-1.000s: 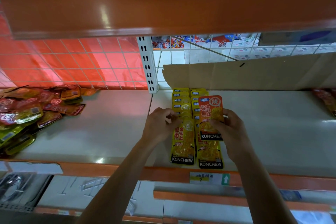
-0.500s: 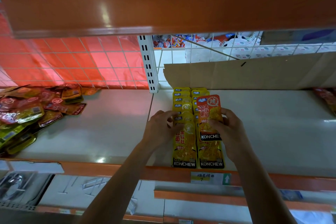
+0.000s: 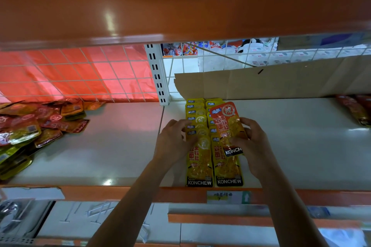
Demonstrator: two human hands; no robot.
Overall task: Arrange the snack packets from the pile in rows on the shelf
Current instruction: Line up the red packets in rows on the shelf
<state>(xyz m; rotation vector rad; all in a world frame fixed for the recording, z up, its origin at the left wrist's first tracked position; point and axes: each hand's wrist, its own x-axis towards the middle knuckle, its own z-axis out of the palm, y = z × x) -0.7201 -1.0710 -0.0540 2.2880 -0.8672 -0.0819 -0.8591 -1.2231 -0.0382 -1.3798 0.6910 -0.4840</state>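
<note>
Two rows of overlapping yellow snack packets (image 3: 199, 168) lie front to back on the white shelf (image 3: 301, 146), just right of the upright post. My right hand (image 3: 254, 146) grips an orange-red packet (image 3: 227, 124) by its right edge, tilted above the right row. My left hand (image 3: 173, 142) rests on the left edge of the left row, fingers bent over the packets. The loose pile of red and yellow packets (image 3: 30, 130) lies at the far left of the shelf.
An orange shelf board (image 3: 180, 2) hangs low overhead. A cardboard sheet (image 3: 271, 82) leans against the wire back grid. More dark red packets (image 3: 355, 110) lie at the far right. The shelf's orange front edge carries a price label (image 3: 227, 196).
The orange-red packet has tilted slightly to the right in my right hand. My left hand has slid onto the left row's edge with its fingers spread over the packets.
</note>
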